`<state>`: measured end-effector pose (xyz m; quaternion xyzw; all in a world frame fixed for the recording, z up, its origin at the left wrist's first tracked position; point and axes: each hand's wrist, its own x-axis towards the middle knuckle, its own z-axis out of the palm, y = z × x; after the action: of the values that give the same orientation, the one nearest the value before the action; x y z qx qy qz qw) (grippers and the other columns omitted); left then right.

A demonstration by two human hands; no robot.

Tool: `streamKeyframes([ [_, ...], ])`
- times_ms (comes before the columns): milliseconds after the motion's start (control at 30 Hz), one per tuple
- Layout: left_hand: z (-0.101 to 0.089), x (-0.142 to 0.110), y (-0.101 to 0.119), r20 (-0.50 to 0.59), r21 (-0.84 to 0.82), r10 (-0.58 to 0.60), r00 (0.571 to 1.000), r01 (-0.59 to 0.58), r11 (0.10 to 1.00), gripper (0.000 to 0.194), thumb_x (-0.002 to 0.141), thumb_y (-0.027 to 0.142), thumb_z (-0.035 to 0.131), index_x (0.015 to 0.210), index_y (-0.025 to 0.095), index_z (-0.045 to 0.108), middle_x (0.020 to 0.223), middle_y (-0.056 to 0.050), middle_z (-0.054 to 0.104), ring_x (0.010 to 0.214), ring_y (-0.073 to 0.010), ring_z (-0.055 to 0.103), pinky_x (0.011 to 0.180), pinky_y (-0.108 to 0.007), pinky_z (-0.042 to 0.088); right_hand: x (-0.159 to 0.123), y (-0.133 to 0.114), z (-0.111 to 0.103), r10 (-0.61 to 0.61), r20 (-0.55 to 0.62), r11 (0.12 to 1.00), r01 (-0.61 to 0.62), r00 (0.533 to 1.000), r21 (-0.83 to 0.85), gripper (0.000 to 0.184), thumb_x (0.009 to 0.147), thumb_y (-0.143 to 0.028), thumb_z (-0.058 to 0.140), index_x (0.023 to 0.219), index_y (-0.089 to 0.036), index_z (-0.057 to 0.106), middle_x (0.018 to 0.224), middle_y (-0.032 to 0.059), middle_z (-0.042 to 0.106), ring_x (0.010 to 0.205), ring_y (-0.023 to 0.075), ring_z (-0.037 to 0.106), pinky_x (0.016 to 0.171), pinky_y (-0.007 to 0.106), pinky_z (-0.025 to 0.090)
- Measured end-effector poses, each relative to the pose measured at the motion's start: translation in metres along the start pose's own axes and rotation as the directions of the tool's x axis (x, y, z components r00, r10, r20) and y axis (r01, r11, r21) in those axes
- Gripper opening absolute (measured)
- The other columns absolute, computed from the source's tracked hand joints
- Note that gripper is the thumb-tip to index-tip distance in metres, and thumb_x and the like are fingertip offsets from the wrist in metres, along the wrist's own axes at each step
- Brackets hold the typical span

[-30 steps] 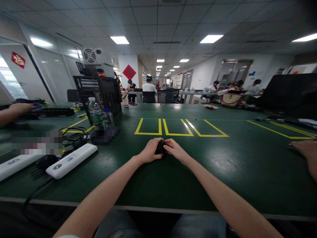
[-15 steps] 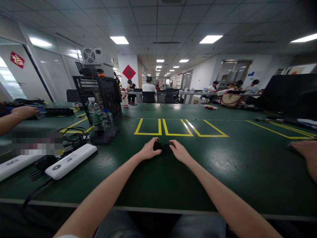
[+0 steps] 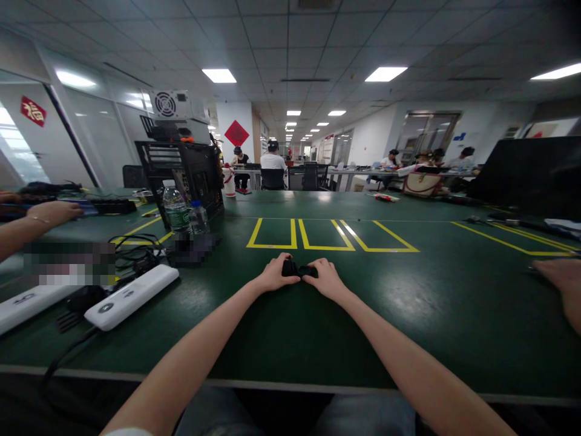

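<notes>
My left hand (image 3: 272, 275) is closed on a small black blocky piece (image 3: 288, 267) between thumb and fingers, just above or on the green table (image 3: 308, 339). My right hand (image 3: 330, 279) pinches a second small black piece (image 3: 308, 270), which looks rounded and low. The two pieces are side by side, touching or nearly so, and my thumbs almost meet. What kind of parts they are is too small and dark to tell.
Yellow tape outlines (image 3: 327, 247) mark the table beyond my hands. On the left are a white power strip (image 3: 131, 297), black cables, water bottles (image 3: 176, 209) and an open computer case (image 3: 181, 169). Other people's hands (image 3: 54, 212) show at both sides.
My right hand has moved left and closed on the dark piece, which now shows beside the piece in my left hand. My left hand has barely moved. The co-worker's hand at left has shifted right.
</notes>
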<state>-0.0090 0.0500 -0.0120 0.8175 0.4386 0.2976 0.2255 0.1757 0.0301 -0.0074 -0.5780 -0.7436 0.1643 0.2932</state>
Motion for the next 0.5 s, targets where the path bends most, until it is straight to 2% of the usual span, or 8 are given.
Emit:
streamKeyframes([
  [133,-0.016,-0.021,0.009,0.132,-0.042,0.016,0.991,-0.011,0.999,0.063,0.062,0.038,0.063,0.115,0.02,0.034,0.106,-0.009,0.046,0.094,-0.0222,0.048,0.08,-0.039,0.041,-0.017,-0.02,-0.008,-0.211,0.102,0.976,0.204,0.972,0.076,0.032,0.064,-0.026,0.062,0.095,-0.019,0.054,0.096,0.0078,0.05,0.09,0.0239,0.047,0.079,0.038,0.037],
  [267,-0.048,-0.074,0.018,0.254,-0.042,0.021,0.967,-0.01,0.999,0.065,0.062,0.038,0.063,0.117,0.023,0.032,0.109,-0.006,0.045,0.098,-0.0219,0.046,0.085,-0.037,0.038,-0.039,-0.062,-0.002,-0.387,0.217,0.916,0.347,0.896,0.201,0.035,0.064,-0.032,0.063,0.096,-0.022,0.052,0.096,0.0047,0.052,0.085,0.0208,0.051,0.073,0.035,0.041],
  [300,-0.057,-0.091,0.019,0.264,-0.046,-0.002,0.964,0.014,0.999,0.066,0.062,0.038,0.063,0.118,0.024,0.031,0.11,-0.005,0.045,0.1,-0.0218,0.046,0.087,-0.037,0.037,-0.043,-0.075,0.004,-0.418,0.251,0.901,0.363,0.873,0.238,0.037,0.063,-0.034,0.063,0.096,-0.021,0.052,0.095,0.0048,0.052,0.084,0.0206,0.052,0.072,0.034,0.042],
  [367,-0.076,-0.128,0.017,0.25,-0.042,-0.08,0.965,0.094,0.995,0.065,0.064,0.037,0.06,0.12,0.026,0.028,0.116,-0.003,0.043,0.107,-0.0213,0.042,0.093,-0.037,0.031,-0.049,-0.104,0.025,-0.419,0.266,0.889,0.334,0.868,0.313,0.039,0.061,-0.037,0.064,0.094,-0.019,0.053,0.094,0.0054,0.054,0.081,0.0201,0.053,0.069,0.033,0.042],
  [433,-0.095,-0.165,0.009,0.217,-0.01,-0.198,0.956,0.205,0.979,0.065,0.067,0.037,0.058,0.122,0.029,0.023,0.123,-0.002,0.039,0.113,-0.0214,0.037,0.097,-0.039,0.026,-0.053,-0.133,0.055,-0.411,0.296,0.87,0.274,0.862,0.41,0.044,0.058,-0.037,0.067,0.095,-0.018,0.053,0.091,0.0049,0.056,0.079,0.0195,0.055,0.066,0.031,0.043],
  [500,-0.114,-0.199,-0.005,0.131,0.026,-0.276,0.952,0.275,0.961,0.065,0.069,0.035,0.055,0.124,0.03,0.02,0.126,-0.001,0.038,0.116,-0.0212,0.035,0.098,-0.041,0.024,-0.054,-0.162,0.09,-0.372,0.308,0.846,0.183,0.876,0.501,0.053,0.054,-0.037,0.069,0.1,-0.02,0.05,0.086,0.0032,0.059,0.077,0.0192,0.057,0.063,0.029,0.043],
])
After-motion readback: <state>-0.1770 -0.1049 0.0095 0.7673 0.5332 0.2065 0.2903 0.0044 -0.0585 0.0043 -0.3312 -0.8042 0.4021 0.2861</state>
